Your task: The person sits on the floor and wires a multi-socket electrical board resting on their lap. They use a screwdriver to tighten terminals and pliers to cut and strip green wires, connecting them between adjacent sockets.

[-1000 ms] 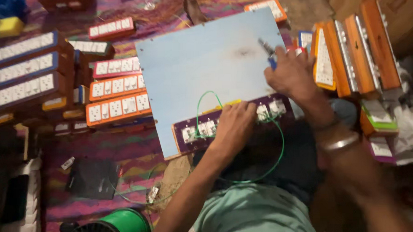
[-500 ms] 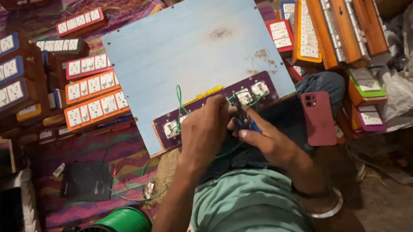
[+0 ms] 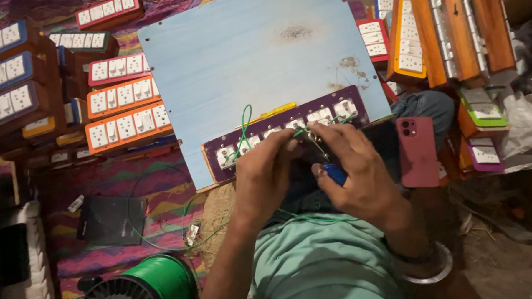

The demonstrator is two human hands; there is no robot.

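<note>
Gripping blue-handled pliers (image 3: pixel 335 172), right hand (image 3: pixel 359 170); left hand (image 3: pixel 265 170) fingers pinching green wire (image 3: pixel 243 128) at purple switchboard (image 3: pixel 278 129)

matt painted wooden board (image 3: pixel 245 66) — glossy plastic phone (image 3: pixel 417 151), shiny metal bangle (image 3: pixel 435 270), smooth green wire (image 3: pixel 243 128).

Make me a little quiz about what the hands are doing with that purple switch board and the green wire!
1. Which hand holds the blue-handled tool: left or right?
2. True or false: the pink phone lies on the pale blue board.
3. What colour is the wire spool at the bottom edge?

Key
1. Right. The left hand pinches the green wire at the purple switch board.
2. False. It rests beside the board, on the person's leg.
3. Green.
</note>
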